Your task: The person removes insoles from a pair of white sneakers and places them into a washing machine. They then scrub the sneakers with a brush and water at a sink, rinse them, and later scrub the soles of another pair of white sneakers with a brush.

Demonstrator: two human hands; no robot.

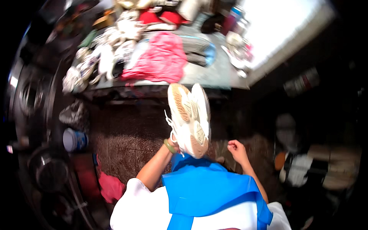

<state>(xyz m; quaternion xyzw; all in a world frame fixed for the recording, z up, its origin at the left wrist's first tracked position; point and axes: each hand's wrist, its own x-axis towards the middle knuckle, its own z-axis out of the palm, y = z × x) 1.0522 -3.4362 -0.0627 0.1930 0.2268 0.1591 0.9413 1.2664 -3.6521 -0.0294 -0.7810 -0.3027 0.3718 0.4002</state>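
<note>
A pair of white sneakers [184,115], soles turned up towards me with tan and cream tread, hangs in front of my body. My left hand [174,143], with a pale green bangle at its wrist, grips them near the heel end, and its fingers are largely hidden behind the shoes. White laces dangle on the left side. To the right of the shoes and apart from them, my right hand [238,151] has its fingers loosely curled, with nothing visible in them. A blue apron [210,187] covers my front.
Ahead stands a table [201,76] bearing a pink cloth [164,60], a grey striped textile with a blue end [198,49], red-and-white shoes [164,18] and many pale shoes [112,49]. A white-and-blue bucket [75,140] sits at left. A bright surface [276,28] borders the table's right.
</note>
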